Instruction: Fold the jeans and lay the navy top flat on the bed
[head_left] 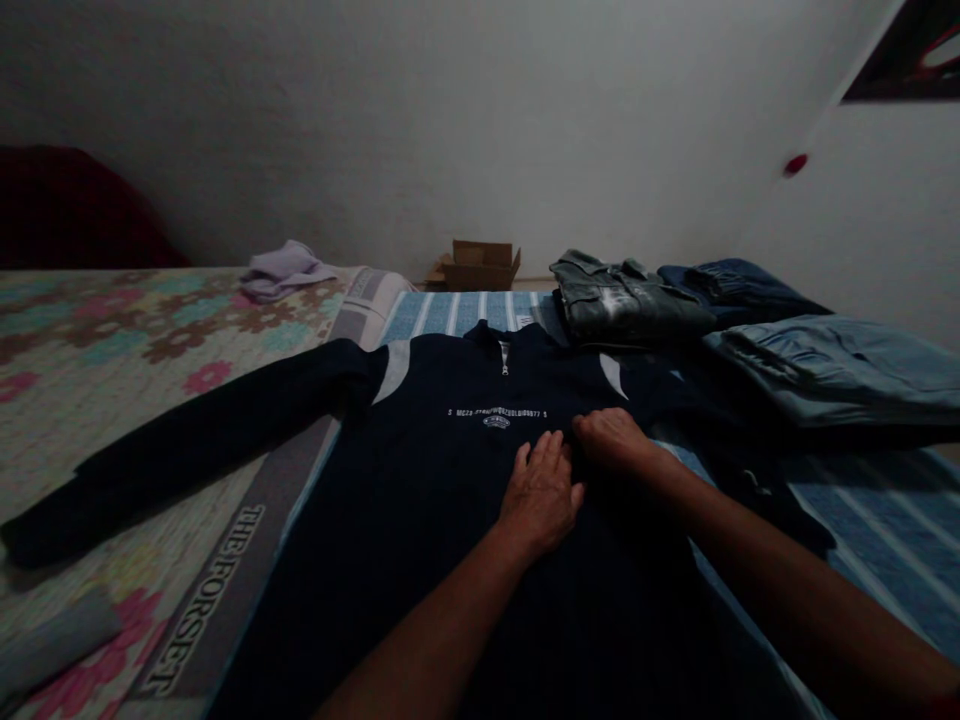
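A dark navy quarter-zip pullover (420, 470) lies spread front side up, with white print across the chest, a small zip at the collar and light patches at the shoulders. One sleeve (225, 420) stretches out to the left; the other runs to the right, partly under my right arm. My left hand (541, 490) rests flat on the chest below the print, fingers extended. Just beside it, my right hand (613, 438) has its fingers curled in against the pullover's fabric, seemingly pinching it; the fingertips are partly hidden.
Under the pullover are a blue striped cloth (862, 520) and a flowered bedspread (187, 345). Folded clothes stand at right: a grey-green garment (622, 300), dark jeans (742, 285), light blue jeans (847, 365). Behind are a cardboard box (480, 270) and a crumpled lilac cloth (283, 272).
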